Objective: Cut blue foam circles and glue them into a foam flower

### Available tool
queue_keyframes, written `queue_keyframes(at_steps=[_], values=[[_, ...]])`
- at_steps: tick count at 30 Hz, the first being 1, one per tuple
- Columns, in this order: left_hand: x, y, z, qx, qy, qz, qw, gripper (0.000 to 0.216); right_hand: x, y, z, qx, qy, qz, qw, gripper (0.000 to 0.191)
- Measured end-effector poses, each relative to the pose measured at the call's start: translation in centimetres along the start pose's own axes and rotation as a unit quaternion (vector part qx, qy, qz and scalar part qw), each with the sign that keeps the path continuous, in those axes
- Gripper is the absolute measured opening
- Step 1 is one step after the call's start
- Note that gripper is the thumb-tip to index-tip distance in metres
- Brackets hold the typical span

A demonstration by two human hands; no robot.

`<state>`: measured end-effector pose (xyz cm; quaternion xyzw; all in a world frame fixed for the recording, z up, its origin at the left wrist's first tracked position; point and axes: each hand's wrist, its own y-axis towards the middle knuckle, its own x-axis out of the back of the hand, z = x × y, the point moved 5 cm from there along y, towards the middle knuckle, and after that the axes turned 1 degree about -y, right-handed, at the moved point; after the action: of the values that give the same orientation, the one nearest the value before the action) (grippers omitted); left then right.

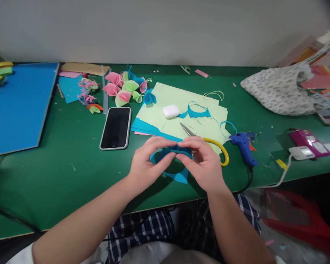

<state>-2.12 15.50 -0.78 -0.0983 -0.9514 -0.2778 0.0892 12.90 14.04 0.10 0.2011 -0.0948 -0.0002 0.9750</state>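
Observation:
My left hand (148, 159) and my right hand (205, 159) meet near the table's front edge. Thumbs and fingertips of both pinch a small piece of blue paper (180, 148), which looks curled or folded; the fingers partly cover it. Below it lies a blue paper offcut (180, 177) with a rounded cut-out. Scissors with yellow handles (224, 153) rest just beyond my right hand, partly hidden by it. Behind my hands, light green paper sheets (159, 101) overlap blue ones (144, 126). Another curved blue offcut (198, 113) is on the green sheets.
A phone (116, 128) lies left of my hands, with folded paper flowers (123, 90) behind it. A white case (171, 111) sits on the sheets. To the right are a blue glue gun (244, 146), a purple device (309, 143) and a patterned cloth bag (277, 90). A blue board (22, 106) is far left.

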Motion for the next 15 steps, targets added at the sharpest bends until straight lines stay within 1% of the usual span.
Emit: queue_keyframes(at_steps=[4, 7, 9, 12, 15], values=[[0.15, -0.28, 0.44, 0.018, -0.004, -0.012, 1.000, 0.034, 0.02, -0.18, -0.21, -0.008, 0.030, -0.023, 0.999, 0.031], [0.20, -0.30, 0.45, 0.017, -0.003, -0.012, 1.000, 0.037, -0.04, -0.30, -0.21, -0.006, 0.029, -0.030, 0.999, 0.037], [0.14, -0.19, 0.39, 0.017, -0.002, -0.003, 1.000, 0.035, -0.11, -0.32, -0.23, -0.008, 0.019, -0.030, 0.999, 0.035], [0.09, -0.04, 0.35, 0.023, -0.003, 0.004, 1.000, 0.029, 0.03, -0.21, -0.12, 0.002, 0.003, -0.030, 1.000, 0.026], [0.33, -0.02, 0.39, 0.033, -0.010, -0.022, 0.999, 0.026, 0.54, 0.03, 0.13, 0.023, -0.002, -0.021, 1.000, 0.022]])
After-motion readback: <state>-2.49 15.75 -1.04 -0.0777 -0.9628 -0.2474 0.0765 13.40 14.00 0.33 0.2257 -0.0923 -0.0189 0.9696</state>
